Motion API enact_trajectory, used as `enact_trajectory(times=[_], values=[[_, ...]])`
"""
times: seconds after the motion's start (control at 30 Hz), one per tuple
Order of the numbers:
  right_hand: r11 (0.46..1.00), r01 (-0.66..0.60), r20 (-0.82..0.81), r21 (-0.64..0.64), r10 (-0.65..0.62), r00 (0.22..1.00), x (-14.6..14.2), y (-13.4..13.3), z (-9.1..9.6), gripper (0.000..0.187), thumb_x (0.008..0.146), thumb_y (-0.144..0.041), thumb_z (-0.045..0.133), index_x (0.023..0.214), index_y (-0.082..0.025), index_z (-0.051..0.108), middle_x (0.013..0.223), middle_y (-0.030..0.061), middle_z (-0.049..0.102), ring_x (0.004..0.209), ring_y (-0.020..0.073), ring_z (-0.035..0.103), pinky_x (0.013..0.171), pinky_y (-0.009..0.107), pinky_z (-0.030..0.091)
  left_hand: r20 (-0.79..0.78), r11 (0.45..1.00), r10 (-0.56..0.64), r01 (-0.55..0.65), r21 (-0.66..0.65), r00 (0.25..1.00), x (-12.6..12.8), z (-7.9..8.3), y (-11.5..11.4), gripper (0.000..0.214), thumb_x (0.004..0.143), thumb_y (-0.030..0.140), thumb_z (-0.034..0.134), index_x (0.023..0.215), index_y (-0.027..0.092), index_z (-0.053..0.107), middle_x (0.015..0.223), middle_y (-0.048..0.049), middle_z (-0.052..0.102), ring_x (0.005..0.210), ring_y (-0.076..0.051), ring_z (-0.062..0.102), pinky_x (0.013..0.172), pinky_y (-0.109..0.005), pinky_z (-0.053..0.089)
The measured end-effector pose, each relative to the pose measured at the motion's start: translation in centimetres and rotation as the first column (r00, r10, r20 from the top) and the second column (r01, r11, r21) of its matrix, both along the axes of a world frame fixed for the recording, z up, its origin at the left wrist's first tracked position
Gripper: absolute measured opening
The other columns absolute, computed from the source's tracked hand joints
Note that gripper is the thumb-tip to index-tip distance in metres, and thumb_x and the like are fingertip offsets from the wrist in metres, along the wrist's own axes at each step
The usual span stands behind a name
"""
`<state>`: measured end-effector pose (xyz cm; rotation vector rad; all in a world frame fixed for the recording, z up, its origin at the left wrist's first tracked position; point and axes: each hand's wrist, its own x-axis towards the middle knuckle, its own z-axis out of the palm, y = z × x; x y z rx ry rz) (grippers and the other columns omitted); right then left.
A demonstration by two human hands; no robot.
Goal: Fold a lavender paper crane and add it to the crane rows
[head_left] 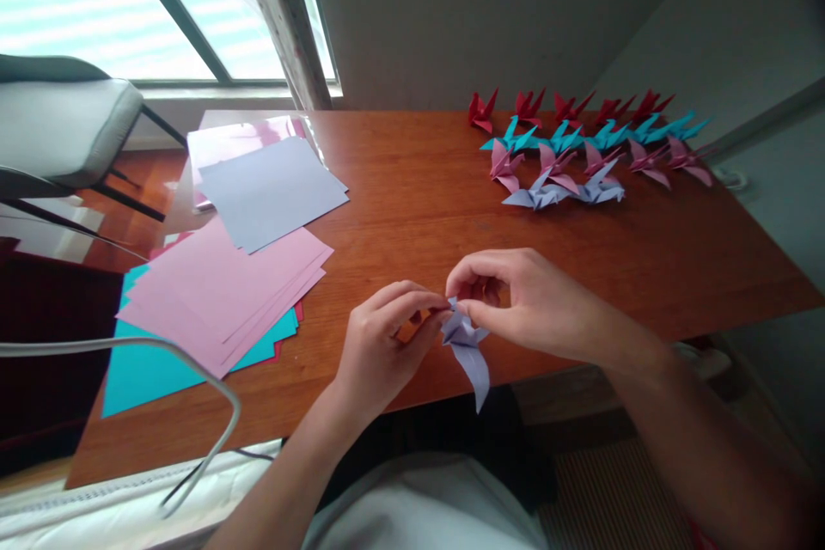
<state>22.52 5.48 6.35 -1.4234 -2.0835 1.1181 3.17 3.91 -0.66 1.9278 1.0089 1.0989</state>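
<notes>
A half-folded lavender paper crane [467, 348] hangs between both hands just above the front edge of the wooden table [412, 189]. My left hand [380, 344] pinches its left side with fingertips closed. My right hand [528, 305] pinches its top from the right, fingers curled. One long pointed flap of the crane hangs down past the table edge.
Finished paper cranes [580, 146] stand in rows at the back right: red, teal, pink, and two lavender. Stacks of flat paper lie at the left: lavender sheet [271, 189], pink sheets [225, 292], teal sheets [148, 369]. A grey chair [58, 120] and a window are beyond the table's left end.
</notes>
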Motion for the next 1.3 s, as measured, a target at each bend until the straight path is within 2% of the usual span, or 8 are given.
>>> enact_trajectory(times=[0.2, 0.6, 0.83, 0.97, 1.3], values=[[0.999, 0.005, 0.027, 0.043, -0.007, 1.000, -0.22, -0.15, 0.27, 0.018, 0.078, 0.000, 0.064, 0.082, -0.018, 0.069, 0.076, -0.0038, 0.068, 0.066, 0.0090, 0.059, 0.060, 0.021, 0.043, 0.017, 0.998, 0.031, -0.032, 0.059, 0.999, 0.17, 0.25, -0.14, 0.007, 0.087, 0.010, 0.070, 0.086, 0.016, 0.071, 0.079, -0.0016, 0.069, 0.067, -0.009, 0.060, 0.061, -0.020, 0.046], [0.996, -0.012, 0.071, 0.090, 0.006, 0.997, -0.50, -0.38, 0.54, 0.019, 0.079, 0.001, 0.064, 0.082, -0.017, 0.068, 0.077, -0.0033, 0.067, 0.069, 0.0095, 0.058, 0.063, 0.022, 0.042, -0.006, 0.997, 0.074, -0.074, -0.001, 0.997, 0.45, 0.70, -0.45, 0.008, 0.087, 0.011, 0.068, 0.082, 0.017, 0.071, 0.074, -0.0008, 0.068, 0.066, -0.010, 0.060, 0.061, -0.021, 0.047], [0.990, -0.037, 0.112, 0.134, 0.022, 0.993, -0.29, -0.61, 0.49, 0.016, 0.081, -0.009, 0.071, 0.093, -0.018, 0.068, 0.093, 0.0016, 0.070, 0.085, 0.0156, 0.061, 0.075, 0.027, 0.045, 0.055, 0.995, 0.087, -0.084, -0.053, 0.995, 0.25, 0.94, -0.40, 0.007, 0.087, 0.014, 0.069, 0.081, 0.018, 0.070, 0.074, -0.0009, 0.068, 0.063, -0.010, 0.057, 0.058, -0.022, 0.045], [0.990, -0.027, 0.112, 0.137, 0.012, 0.994, -0.25, -0.73, 0.38, 0.009, 0.083, -0.011, 0.071, 0.087, -0.019, 0.069, 0.091, 0.0031, 0.070, 0.089, 0.0180, 0.063, 0.081, 0.031, 0.046, 0.092, 0.992, 0.112, -0.105, -0.074, 0.989, 0.28, 1.03, -0.44, 0.007, 0.087, 0.016, 0.071, 0.081, 0.018, 0.070, 0.072, -0.0010, 0.067, 0.061, -0.011, 0.055, 0.054, -0.022, 0.042], [0.988, -0.035, 0.145, 0.148, 0.014, 0.989, -0.28, -0.75, 0.26, 0.010, 0.082, -0.007, 0.070, 0.081, -0.017, 0.072, 0.087, 0.0049, 0.070, 0.087, 0.0196, 0.063, 0.079, 0.032, 0.047, 0.062, 0.999, 0.050, -0.050, 0.000, 0.997, -0.06, 0.99, -0.60, 0.013, 0.085, 0.008, 0.069, 0.095, 0.018, 0.069, 0.084, -0.0027, 0.069, 0.070, -0.011, 0.060, 0.058, -0.022, 0.045]])
